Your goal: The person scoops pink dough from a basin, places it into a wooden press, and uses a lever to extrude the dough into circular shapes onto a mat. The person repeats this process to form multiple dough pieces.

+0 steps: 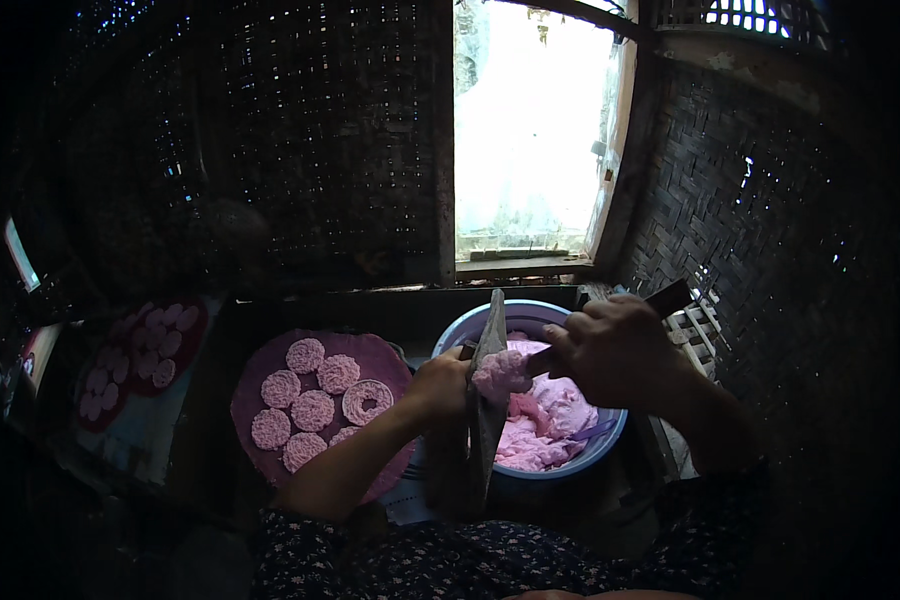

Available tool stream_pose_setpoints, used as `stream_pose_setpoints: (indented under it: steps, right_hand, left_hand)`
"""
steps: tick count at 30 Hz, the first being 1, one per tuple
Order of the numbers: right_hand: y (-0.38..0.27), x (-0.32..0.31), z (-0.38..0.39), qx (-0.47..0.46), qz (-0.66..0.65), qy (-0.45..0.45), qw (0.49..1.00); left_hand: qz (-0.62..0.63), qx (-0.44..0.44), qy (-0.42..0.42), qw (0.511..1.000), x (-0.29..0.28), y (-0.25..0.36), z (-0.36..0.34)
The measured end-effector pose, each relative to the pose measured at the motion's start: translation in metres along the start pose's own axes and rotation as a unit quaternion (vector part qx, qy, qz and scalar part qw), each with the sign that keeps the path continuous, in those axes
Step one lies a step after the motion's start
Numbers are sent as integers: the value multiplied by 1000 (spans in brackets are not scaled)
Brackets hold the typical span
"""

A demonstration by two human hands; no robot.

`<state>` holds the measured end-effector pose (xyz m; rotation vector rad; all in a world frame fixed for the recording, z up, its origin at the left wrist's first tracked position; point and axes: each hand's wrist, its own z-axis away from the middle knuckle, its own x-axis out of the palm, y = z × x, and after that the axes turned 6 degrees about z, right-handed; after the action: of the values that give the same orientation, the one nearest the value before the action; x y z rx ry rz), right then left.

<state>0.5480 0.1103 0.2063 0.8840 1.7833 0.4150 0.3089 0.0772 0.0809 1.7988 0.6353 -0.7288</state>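
Note:
My left hand point(440, 388) is closed around a wooden board point(487, 425), which stands almost edge-on to me. In my right hand point(610, 345) is a flat wooden stick point(668, 297), gripped with the fingers wrapped around it. A lump of pink dough point(502, 374) lies between the stick's lower end and the face of the board, touching both. Below and to the right is a pale blue bowl point(615, 440) of soft pink dough point(550, 415). A purple utensil point(597, 429) rests in that dough.
Left of the bowl, a round purple sheet point(248, 400) carries several textured pink dough rounds point(313, 411) and one ring-shaped piece point(367, 403). Farther left, red discs point(175, 375) hold more pink rounds. A bright window point(535, 130) and woven walls point(730, 190) stand behind.

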Motion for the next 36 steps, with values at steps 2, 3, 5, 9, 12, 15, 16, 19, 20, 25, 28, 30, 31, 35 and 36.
stream_pose_setpoints:
  steps: [2,3,5,9,12,15,16,19,20,25,28,30,31,35,36]
  right_hand:
    - [-31,7,-6,-14,48,10,999]
    - [-42,9,-7,-44,103,71,991]
    - [-49,8,-6,-74,178,188,963]
    - [-14,-14,8,27,20,68,997]
    - [13,-25,18,152,-122,125,973]
    - [15,-20,15,131,-164,-48,977]
    - [14,-18,13,103,-182,-89,974]
    - [16,-18,5,105,-169,-141,970]
    - [16,-20,2,117,-164,-179,963]
    - [-12,-3,-19,49,-89,-148,984]
    - [-38,16,-19,-35,17,47,998]
    - [-45,24,-14,-141,162,191,958]
    - [-42,25,-10,-129,142,187,963]
    - [-20,23,14,66,-10,157,985]
    - [-18,24,22,131,-42,158,978]
  left_hand:
    - [36,11,41,998,5,-6,-2]
    - [44,0,39,998,8,-12,-2]
    - [63,-12,56,996,9,-30,-2]
    - [128,-6,104,986,6,-63,0]
    - [162,-74,137,974,3,-70,2]
    - [119,2,126,985,3,-59,3]
    - [127,19,121,984,3,-53,3]
    - [13,14,138,990,0,-32,8]
    - [8,29,135,990,0,-25,9]
    - [-9,43,136,990,7,-5,8]
    - [53,-18,61,997,10,-23,4]
    - [169,-26,32,985,12,-46,1]
    - [225,-10,29,974,15,-58,0]
    - [390,18,70,918,18,-96,-13]
    - [491,37,63,868,18,-100,-18]
